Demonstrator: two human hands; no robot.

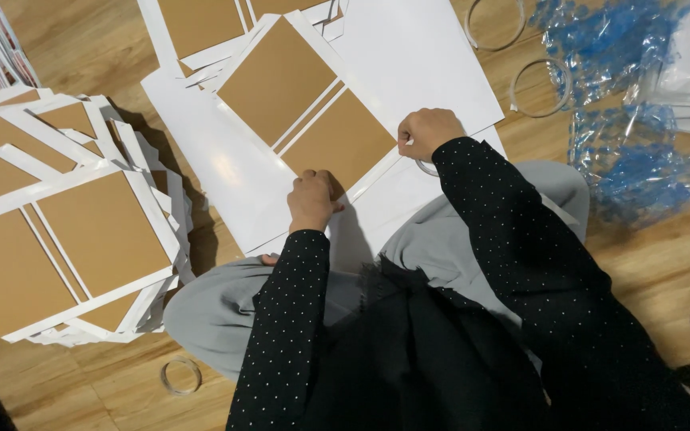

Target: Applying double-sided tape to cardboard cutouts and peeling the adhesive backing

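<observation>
The white sheet with its two brown boards lies on the floor before the knees, judged light, stiff and slick; the left hand presses curled fingers on the nearer board's edge; the right hand, fisted beside it, pins the sheet's border, the likeliest hold.

Cover stack left; bags right; sheet between.
</observation>
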